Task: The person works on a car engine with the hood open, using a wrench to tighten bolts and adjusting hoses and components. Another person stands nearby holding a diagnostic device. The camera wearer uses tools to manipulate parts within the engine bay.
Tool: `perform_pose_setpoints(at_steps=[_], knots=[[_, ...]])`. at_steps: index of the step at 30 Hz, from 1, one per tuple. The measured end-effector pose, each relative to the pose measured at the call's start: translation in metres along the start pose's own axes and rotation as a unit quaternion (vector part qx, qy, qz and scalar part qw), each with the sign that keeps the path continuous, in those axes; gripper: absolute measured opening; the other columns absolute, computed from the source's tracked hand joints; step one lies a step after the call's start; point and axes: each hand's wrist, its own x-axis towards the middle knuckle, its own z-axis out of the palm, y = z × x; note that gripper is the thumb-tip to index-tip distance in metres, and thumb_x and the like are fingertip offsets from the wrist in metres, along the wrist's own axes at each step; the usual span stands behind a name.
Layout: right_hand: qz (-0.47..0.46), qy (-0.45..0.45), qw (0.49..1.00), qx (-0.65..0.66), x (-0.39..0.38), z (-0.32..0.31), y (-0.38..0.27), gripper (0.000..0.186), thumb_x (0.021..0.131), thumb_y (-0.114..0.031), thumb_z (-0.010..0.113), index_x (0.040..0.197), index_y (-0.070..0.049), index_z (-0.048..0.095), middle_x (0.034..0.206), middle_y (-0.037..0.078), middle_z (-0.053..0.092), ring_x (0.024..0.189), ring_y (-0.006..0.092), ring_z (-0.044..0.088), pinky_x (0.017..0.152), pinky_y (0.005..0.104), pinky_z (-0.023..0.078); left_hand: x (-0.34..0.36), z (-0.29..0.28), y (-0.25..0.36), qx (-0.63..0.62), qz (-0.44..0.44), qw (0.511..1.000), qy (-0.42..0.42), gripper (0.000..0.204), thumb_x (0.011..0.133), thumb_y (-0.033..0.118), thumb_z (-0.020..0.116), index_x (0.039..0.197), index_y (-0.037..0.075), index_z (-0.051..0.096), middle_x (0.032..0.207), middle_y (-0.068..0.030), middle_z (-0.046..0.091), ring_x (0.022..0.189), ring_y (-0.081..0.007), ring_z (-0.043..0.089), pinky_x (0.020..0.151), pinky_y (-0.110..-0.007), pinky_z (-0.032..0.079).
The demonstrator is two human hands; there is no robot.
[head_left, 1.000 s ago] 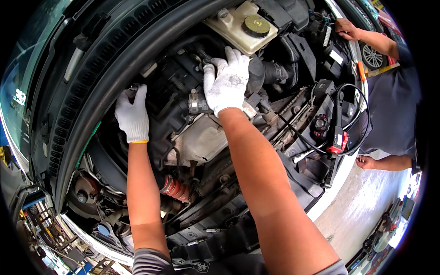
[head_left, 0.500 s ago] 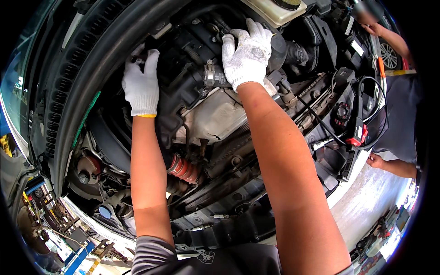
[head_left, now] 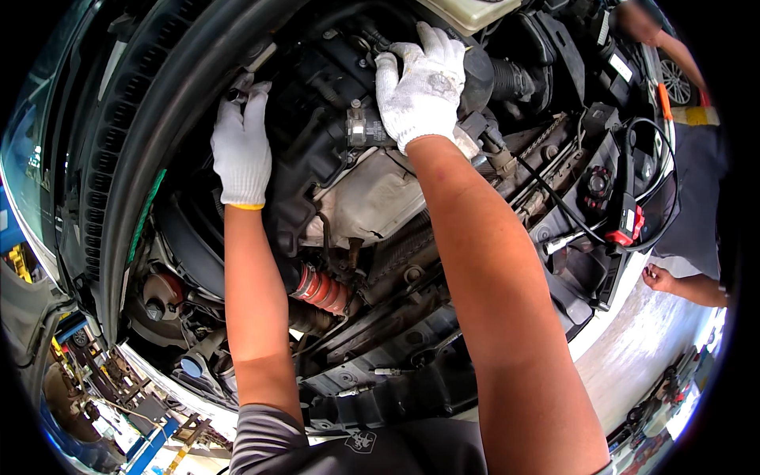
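Head view: left fisheye of head-worn pair, upright, facing down into engine bay (head_left: pixel 412 273); forearms (head_left: pixel 257 305) nearest, entering from lower edge; windscreen (head_left: pixel 28 154) toward left rim, floor (head_left: pixel 625 324) right.

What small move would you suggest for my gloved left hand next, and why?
Perhaps the left hand should feel gently around the small part at its fingertips: that part is too shadowed to identify, and the right hand appears spread over the engine, possibly giving some steadiness.
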Motion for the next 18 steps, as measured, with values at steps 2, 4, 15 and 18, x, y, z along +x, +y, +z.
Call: perform_pose_setpoints(at_steps=[2,4,15,18], knots=[[0.003,0.008,1.0,0.007,-0.002,0.001,0.002,0.024,0.088,-0.026,0.074,0.099,-0.004,0.079,0.134,0.022,0.066,0.127,0.0424,0.054,0.113,0.0524,0.04,-0.002,-0.006,0.005,-0.044,-0.02,0.998,-0.039,0.049,0.099,0.04,0.072,0.13,0.002,0.07,0.121,-0.0154,0.077,0.114,-0.0259,0.072,0.101,-0.033,0.051],[-0.003,0.013,1.0,-0.008,-0.001,0.003,0.004,0.024,0.088,-0.026,0.074,0.098,-0.004,0.079,0.133,0.022,0.066,0.127,0.0425,0.054,0.113,0.0523,0.04,0.0,-0.003,0.024,0.096,-0.089,0.991,-0.002,0.048,0.098,0.041,0.074,0.127,0.003,0.073,0.119,-0.0138,0.078,0.112,-0.0268,0.072,0.1,-0.034,0.051],[0.009,0.012,1.0,0.005,-0.002,0.004,0.003,0.024,0.088,-0.027,0.075,0.098,-0.006,0.079,0.135,0.021,0.066,0.129,0.0418,0.054,0.114,0.0525,0.039,-0.006,-0.002,0.013,0.101,-0.039,0.994,0.033,0.048,0.095,0.048,0.074,0.114,0.005,0.076,0.108,-0.0146,0.079,0.099,-0.0373,0.074,0.09,-0.046,0.057],[0.009,0.008,1.0,-0.008,-0.001,0.003,0.004,0.023,0.088,-0.027,0.075,0.098,-0.006,0.079,0.135,0.021,0.065,0.129,0.0417,0.053,0.114,0.0526,0.039,0.002,0.001,0.018,0.2,-0.099,0.973,0.055,0.049,0.097,0.045,0.072,0.119,0.001,0.074,0.114,-0.0163,0.078,0.102,-0.039,0.074,0.092,-0.045,0.056]])
